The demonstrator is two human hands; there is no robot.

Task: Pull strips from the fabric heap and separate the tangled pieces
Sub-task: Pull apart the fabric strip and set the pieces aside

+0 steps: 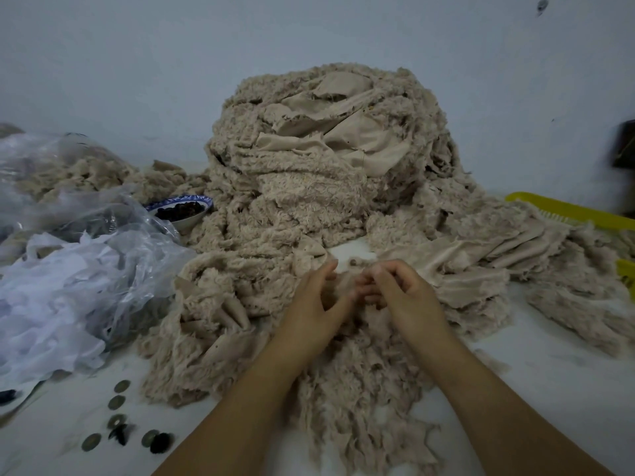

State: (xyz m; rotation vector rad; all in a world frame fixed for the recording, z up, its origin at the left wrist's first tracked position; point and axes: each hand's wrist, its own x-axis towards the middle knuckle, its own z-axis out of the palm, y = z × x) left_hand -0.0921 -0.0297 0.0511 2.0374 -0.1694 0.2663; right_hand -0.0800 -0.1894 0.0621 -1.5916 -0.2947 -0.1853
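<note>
Progress: early, by my reading. The fabric heap [326, 159] stands tall at the back of the counter [549, 389] against the wall, and most of it looks unsorted.

Done so far, judging by the layout: a flattened stack of strips [481, 266] lies to the right of the hands, its pieces laid roughly side by side. It runs toward a yellow basket [567, 211].

In hand: a tangle of strips [360, 389] spills from the foot of the heap to the near edge. The left hand [316, 304] and right hand [398, 293] meet over its upper end. Both have curled fingers and appear to pinch fleece between them. The exact grip is blurred.

Left to do: this tangle, the loose mass left of it, and the whole heap.

Elsewhere: a clear plastic bag [86, 262] with pale scraps at left, a blue-rimmed bowl [182, 209] of dark bits beside the heap, and small round discs [117, 401] at near left.

Writing: none readable. No brands or labels seen.
</note>
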